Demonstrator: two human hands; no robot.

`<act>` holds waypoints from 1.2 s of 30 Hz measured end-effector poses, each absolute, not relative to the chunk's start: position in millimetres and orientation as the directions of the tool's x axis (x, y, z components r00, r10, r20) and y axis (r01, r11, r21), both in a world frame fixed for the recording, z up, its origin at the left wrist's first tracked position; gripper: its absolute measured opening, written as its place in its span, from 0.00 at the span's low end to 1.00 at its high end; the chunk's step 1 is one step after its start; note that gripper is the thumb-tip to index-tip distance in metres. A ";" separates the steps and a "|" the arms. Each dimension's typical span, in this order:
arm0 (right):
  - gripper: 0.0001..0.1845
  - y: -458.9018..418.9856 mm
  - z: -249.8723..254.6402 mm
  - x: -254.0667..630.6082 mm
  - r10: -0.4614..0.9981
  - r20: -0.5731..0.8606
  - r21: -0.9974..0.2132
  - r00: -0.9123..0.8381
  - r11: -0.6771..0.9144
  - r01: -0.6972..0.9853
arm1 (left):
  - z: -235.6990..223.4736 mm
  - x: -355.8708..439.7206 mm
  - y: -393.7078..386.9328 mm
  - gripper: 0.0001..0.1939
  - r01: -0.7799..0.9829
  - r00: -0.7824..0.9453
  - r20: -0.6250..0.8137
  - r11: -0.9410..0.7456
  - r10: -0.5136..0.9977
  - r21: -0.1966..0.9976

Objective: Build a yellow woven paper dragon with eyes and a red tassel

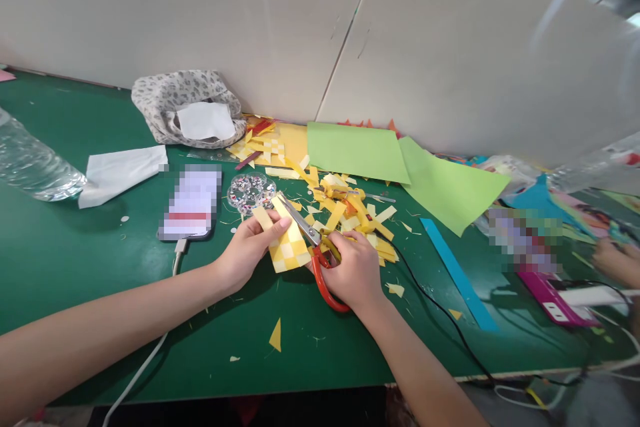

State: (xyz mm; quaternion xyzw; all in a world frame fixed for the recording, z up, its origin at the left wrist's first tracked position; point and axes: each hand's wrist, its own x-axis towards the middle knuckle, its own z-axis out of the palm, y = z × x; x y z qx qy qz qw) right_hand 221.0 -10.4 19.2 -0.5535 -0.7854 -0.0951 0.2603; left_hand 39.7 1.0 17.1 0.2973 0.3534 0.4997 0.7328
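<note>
My left hand (254, 245) pinches a woven paper piece (290, 250) in a yellow and cream check, with loose strip ends at its top. In my right hand (356, 268) is a pair of scissors (306, 225) with red-orange handles. Their metal blades point up and left and lie along the right side of the woven paper. Whether the blades are biting into the paper I cannot tell. Just behind the hands lies a heap of yellow paper scraps (340, 210). A yellow glue gun (357, 203) lies among these scraps, its black cord trailing right.
A charging phone (193, 203), a clear round case of sequins (250, 192) and a spotted cloth bag (185, 100) stand left. Green paper sheets (357, 153) lean at the wall. To the right are a blue strip (457, 273), a magenta power strip (557, 300) and another person's hand (617, 263).
</note>
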 end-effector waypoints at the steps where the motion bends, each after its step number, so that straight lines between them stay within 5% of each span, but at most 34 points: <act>1: 0.14 -10.3 19.7 221.1 0.822 0.512 -0.139 -0.249 0.365 0.921 | 17.4 39.6 1.0 0.10 -0.523 0.248 -0.221 0.322 0.943 0.789; 36: 0.09 -11.5 22.9 220.9 0.831 0.486 -0.157 -0.271 0.388 0.908 | 11.5 41.1 -0.4 0.10 -0.412 0.292 -0.174 0.288 0.940 0.865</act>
